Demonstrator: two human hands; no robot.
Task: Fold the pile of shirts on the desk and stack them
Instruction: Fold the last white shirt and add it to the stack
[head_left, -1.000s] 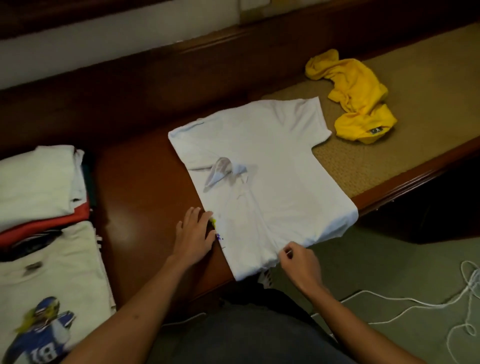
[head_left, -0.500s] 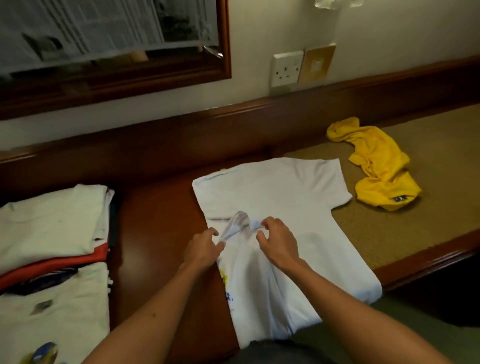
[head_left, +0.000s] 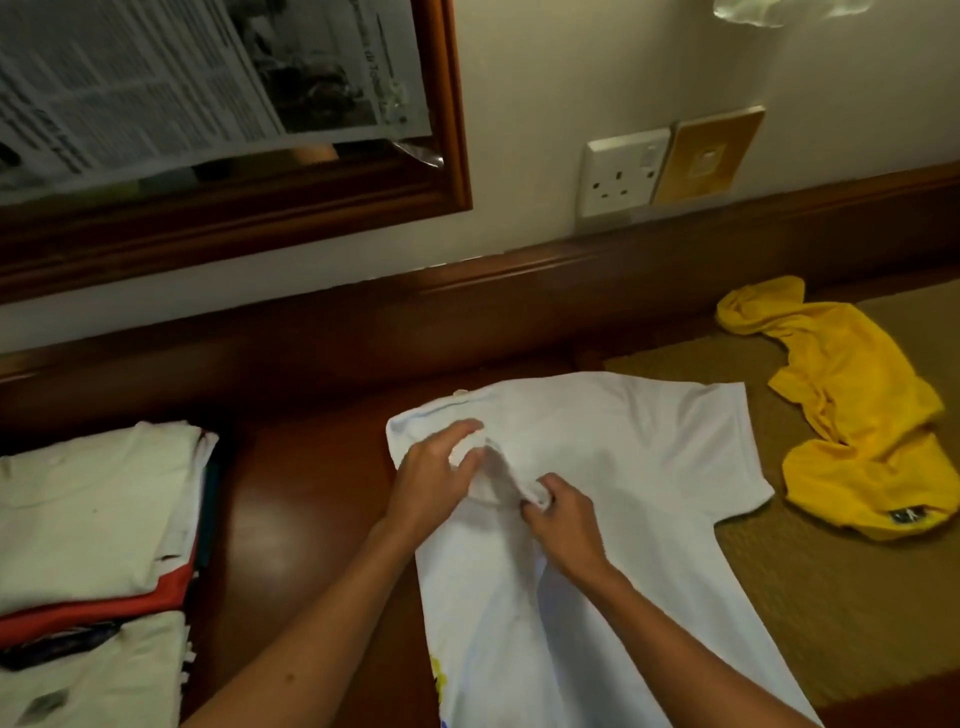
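Note:
A white shirt (head_left: 649, 467) lies spread on the wooden desk (head_left: 296, 519), its left side folded over, one sleeve out to the right. My left hand (head_left: 434, 480) pinches the folded-in sleeve flap (head_left: 493, 480) near the collar end. My right hand (head_left: 563, 519) pinches the same flap at its lower corner. A crumpled yellow shirt (head_left: 852, 415) lies at the right on a woven mat (head_left: 831, 597). A stack of folded shirts (head_left: 93, 519), white over red, sits at the left.
A second folded white shirt (head_left: 88, 675) lies in front of the stack at the lower left. A raised wooden back ledge (head_left: 467, 312) runs along the wall. Above it are a wall socket (head_left: 623, 176) and a framed mirror (head_left: 208, 104).
Both hands left the shirt's lower hem and moved up to the folded-in sleeve flap, which they now pinch. The view tilted upward, showing the wall.

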